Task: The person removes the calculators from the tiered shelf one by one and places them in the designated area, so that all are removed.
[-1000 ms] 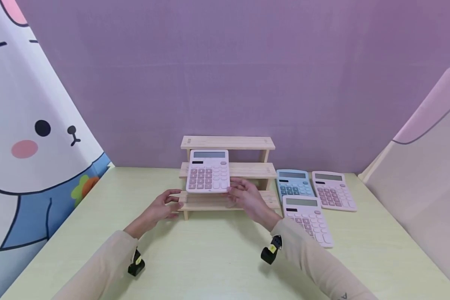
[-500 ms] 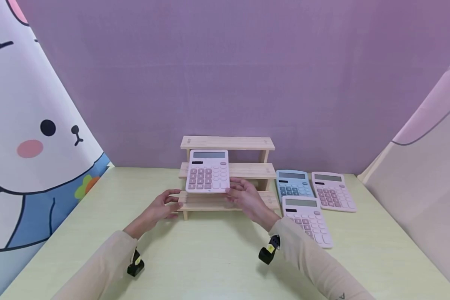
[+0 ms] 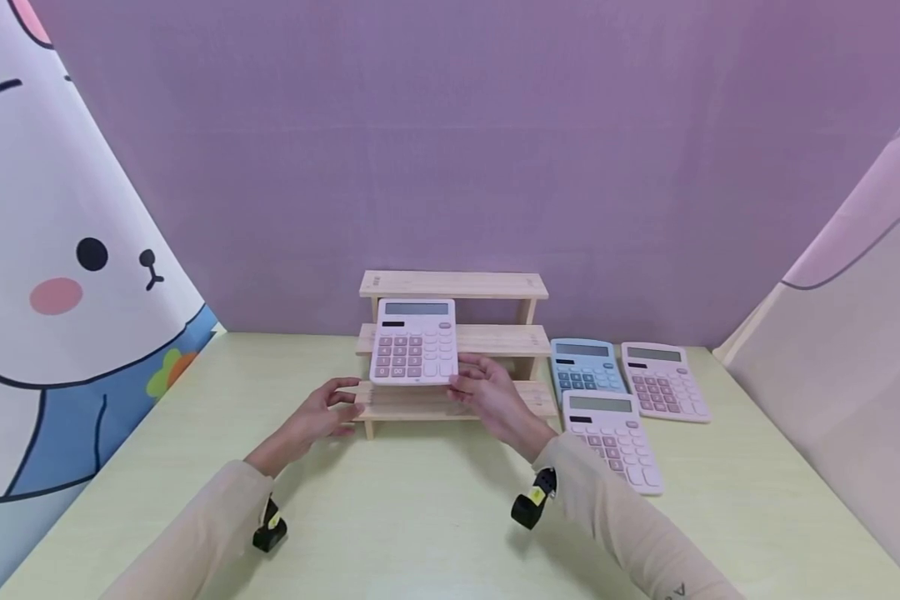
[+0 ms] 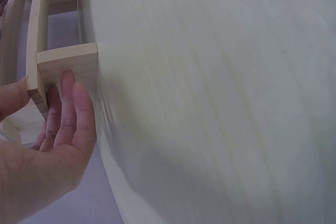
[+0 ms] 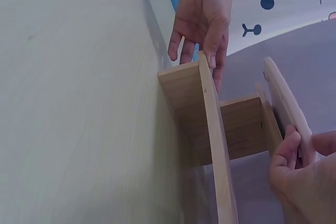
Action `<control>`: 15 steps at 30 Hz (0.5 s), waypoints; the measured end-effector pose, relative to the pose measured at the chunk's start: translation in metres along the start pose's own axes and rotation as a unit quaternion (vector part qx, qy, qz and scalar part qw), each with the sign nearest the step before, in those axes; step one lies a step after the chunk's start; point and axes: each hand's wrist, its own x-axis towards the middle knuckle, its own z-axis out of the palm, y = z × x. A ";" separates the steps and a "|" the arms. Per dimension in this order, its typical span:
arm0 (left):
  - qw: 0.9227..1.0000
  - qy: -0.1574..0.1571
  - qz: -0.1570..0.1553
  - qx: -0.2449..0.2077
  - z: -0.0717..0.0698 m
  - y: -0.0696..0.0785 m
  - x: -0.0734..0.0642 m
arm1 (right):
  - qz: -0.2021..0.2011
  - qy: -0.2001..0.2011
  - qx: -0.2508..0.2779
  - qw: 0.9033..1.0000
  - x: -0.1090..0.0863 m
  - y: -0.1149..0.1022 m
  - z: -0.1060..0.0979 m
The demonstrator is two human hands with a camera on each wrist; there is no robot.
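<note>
A three-tier wooden shelf stand (image 3: 506,338) stands on the table. Over its middle tier lies a pink calculator (image 3: 416,342), screen end toward the back, its lower end overhanging the front edge. My right hand (image 3: 495,406) pinches the calculator's lower right corner between thumb and fingers, as the right wrist view shows from the side. At the left end of the bottom tier, my left hand (image 3: 317,418) holds the stand. In the left wrist view its thumb lies on the board and its fingers (image 4: 68,114) reach under to the stand's leg.
Right of the stand, a blue calculator (image 3: 581,352) and two pink ones, a rear pink calculator (image 3: 666,383) and a front pink calculator (image 3: 607,417), lie on the table (image 3: 420,517). A purple cloth backdrop (image 3: 450,150) rises behind; printed cloths flank both sides.
</note>
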 end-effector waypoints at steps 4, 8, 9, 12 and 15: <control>1.000 0.000 -0.002 -0.001 0.000 0.000 0.000 | 0.002 0.010 0.005 1.000 0.000 0.000 0.001; 1.000 0.000 0.000 -0.001 0.000 0.001 -0.001 | 0.001 0.015 0.008 1.000 0.000 0.000 0.002; 1.000 0.000 0.000 -0.002 0.000 0.001 -0.001 | 0.001 0.016 0.010 1.000 0.000 0.000 0.003; 1.000 -0.002 0.003 -0.002 0.000 0.001 -0.001 | -0.001 0.016 0.013 1.000 0.000 0.000 0.003; 1.000 -0.004 0.007 -0.002 0.000 0.000 -0.001 | -0.005 0.015 0.018 1.000 -0.001 0.000 0.003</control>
